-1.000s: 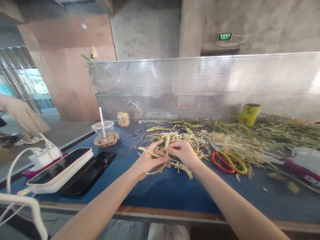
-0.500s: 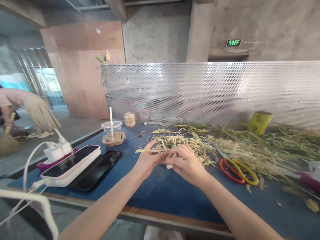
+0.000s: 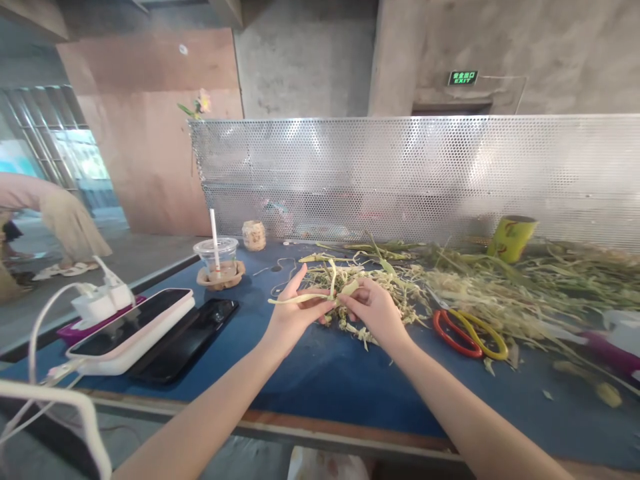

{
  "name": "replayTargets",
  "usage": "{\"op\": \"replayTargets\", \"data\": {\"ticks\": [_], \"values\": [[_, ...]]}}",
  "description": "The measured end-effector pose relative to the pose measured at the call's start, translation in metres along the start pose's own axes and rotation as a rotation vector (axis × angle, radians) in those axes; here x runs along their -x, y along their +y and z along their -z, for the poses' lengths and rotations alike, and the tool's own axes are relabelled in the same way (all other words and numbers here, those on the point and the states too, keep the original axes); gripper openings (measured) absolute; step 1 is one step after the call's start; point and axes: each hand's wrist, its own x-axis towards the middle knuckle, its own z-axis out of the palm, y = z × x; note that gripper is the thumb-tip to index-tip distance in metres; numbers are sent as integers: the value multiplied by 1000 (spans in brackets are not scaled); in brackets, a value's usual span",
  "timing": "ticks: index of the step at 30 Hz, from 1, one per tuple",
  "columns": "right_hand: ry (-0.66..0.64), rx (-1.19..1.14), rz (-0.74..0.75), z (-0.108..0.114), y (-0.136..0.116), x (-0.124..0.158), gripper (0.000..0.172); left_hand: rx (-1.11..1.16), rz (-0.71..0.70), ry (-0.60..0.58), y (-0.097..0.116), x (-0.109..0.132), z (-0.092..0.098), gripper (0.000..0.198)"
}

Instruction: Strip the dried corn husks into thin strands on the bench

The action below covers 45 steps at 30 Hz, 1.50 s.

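My left hand (image 3: pixel 290 315) pinches a pale green plant stem (image 3: pixel 332 275) between thumb and fingers; one long piece of it sticks out leftward across the palm. Facing it, my right hand (image 3: pixel 377 310) has its fingertips closed on a pale leafy part (image 3: pixel 350 287) of the same plant. Both sets of fingertips nearly meet above the front of a heap of dry, pale plant bits (image 3: pixel 400 288). Right of the heap lie scissors (image 3: pixel 469 332) with one red and one yellow handle, their blades partly under stalks.
On the left are a clear plastic cup (image 3: pixel 223 250) with a straw, a jar (image 3: pixel 254 235), a black phone (image 3: pixel 185 343) and a charging phone (image 3: pixel 133 323). Long stalks (image 3: pixel 565 273) and a yellow-green can (image 3: pixel 513 239) lie rightward. A perforated metal screen (image 3: pixel 350 173) stands behind. A person bends at far left.
My right fingers have turned and pinch closer to the left fingertips, with a leafy piece now showing between them. A stem piece now stands upright there. The whole view has shifted slightly.
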Motion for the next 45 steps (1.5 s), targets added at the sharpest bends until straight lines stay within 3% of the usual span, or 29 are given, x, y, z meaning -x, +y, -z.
{"op": "replayTargets", "data": {"ticks": [5, 12, 16, 20, 28, 32, 36, 40, 45], "values": [[22, 115, 43, -3, -1, 5, 40, 24, 28, 23, 0, 0, -1, 102], [-247, 461, 360, 10, -10, 9, 33, 98, 60, 66, 4, -2, 3, 104], [-221, 612, 556, 15, -8, 5, 17, 78, 107, 77, 5, -2, 4, 104], [-216, 647, 594, 16, -7, 5, 12, 77, 157, 29, 4, -1, 3, 103], [-360, 658, 657, 23, -7, 3, 27, 131, 296, -1, 0, -8, 10, 96], [-327, 598, 611, 21, -7, 4, 21, 119, 302, -38, -1, -7, 9, 97], [-246, 429, 358, 15, -6, 5, 6, 64, 215, -84, -4, -5, 8, 103], [-172, 269, 110, 10, -1, 3, 16, -46, 86, -121, -5, -3, 8, 103], [-119, 279, 59, 13, -1, 0, 27, -156, 29, -192, 2, 1, 6, 97]]}}
